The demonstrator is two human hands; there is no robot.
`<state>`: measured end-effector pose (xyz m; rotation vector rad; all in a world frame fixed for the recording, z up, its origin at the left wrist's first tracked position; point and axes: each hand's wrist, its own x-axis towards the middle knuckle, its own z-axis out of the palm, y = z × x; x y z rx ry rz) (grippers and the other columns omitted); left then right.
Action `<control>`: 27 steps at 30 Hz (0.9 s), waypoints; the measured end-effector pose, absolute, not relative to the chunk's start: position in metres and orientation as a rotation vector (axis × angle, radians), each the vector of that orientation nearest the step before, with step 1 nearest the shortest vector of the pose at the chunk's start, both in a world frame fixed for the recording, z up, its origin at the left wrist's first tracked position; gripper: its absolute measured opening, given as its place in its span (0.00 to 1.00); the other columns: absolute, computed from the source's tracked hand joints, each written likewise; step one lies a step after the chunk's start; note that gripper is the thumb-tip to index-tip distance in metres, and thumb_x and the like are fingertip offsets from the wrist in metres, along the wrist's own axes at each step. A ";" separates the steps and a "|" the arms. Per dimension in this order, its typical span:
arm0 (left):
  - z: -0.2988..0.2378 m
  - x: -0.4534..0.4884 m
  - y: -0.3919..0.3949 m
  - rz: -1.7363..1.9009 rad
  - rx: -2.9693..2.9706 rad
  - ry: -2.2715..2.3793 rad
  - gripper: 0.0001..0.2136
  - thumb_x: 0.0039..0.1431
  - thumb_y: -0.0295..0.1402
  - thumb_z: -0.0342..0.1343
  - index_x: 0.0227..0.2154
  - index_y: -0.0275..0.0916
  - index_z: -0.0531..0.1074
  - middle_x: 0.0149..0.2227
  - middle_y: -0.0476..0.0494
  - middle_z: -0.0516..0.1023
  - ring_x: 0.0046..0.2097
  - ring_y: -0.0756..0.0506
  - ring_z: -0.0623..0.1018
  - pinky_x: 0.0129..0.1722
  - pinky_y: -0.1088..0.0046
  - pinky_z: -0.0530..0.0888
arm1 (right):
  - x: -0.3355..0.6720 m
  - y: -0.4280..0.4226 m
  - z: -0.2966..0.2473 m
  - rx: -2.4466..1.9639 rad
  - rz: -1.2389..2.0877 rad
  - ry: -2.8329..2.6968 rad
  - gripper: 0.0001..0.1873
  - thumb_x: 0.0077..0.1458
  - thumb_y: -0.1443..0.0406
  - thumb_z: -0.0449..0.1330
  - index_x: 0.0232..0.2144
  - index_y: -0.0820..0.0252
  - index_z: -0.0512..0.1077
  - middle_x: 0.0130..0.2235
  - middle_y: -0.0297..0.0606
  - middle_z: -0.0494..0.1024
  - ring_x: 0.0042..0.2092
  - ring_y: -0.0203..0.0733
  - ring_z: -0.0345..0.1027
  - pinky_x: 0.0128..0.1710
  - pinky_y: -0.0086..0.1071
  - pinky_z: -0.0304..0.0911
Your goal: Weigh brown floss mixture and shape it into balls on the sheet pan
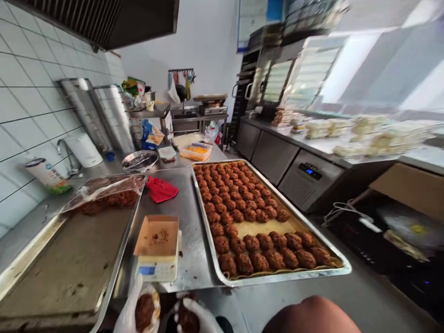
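At the bottom edge, my left hand, in a translucent glove, is closed on a dark brown shredded-looking ball. Beside it my right hand, in a white glove, curls around another dark brown ball. Both hands are partly cut off by the frame. Just beyond them stands a kitchen scale bearing a cardboard box with brown crumbs inside. To the right, a large metal tray holds rows of similar brown balls on lining paper, with a gap partway down.
On the left lies a metal tray, with brown mixture under plastic film at its far end. A red cloth lies between the trays. Farther back are a bowl and a container. An unidentified rounded shape shows at bottom right.
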<state>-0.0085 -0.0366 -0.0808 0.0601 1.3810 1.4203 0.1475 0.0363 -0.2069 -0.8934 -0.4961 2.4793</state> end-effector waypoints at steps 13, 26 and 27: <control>-0.095 -0.002 -0.035 1.276 0.345 1.291 0.16 0.45 0.40 0.70 0.29 0.38 0.69 0.26 0.49 0.73 0.20 0.56 0.66 0.17 0.82 0.55 | 0.150 0.030 -0.208 -0.851 2.558 -0.222 0.13 0.52 0.61 0.67 0.39 0.61 0.76 0.36 0.40 0.83 0.36 0.38 0.75 0.35 0.29 0.66; -0.091 -0.004 -0.038 1.309 0.362 1.312 0.15 0.53 0.46 0.63 0.31 0.38 0.73 0.26 0.45 0.76 0.22 0.53 0.70 0.20 0.80 0.65 | 0.151 0.032 -0.214 -0.881 2.568 -0.199 0.13 0.50 0.60 0.69 0.37 0.60 0.77 0.34 0.39 0.83 0.35 0.38 0.75 0.34 0.28 0.67; -0.092 -0.004 -0.037 1.321 0.313 1.326 0.17 0.53 0.49 0.62 0.28 0.37 0.73 0.23 0.46 0.74 0.23 0.51 0.71 0.21 0.79 0.67 | 0.151 0.032 -0.216 -0.893 2.570 -0.195 0.13 0.49 0.60 0.69 0.37 0.60 0.77 0.34 0.39 0.83 0.34 0.37 0.75 0.33 0.28 0.67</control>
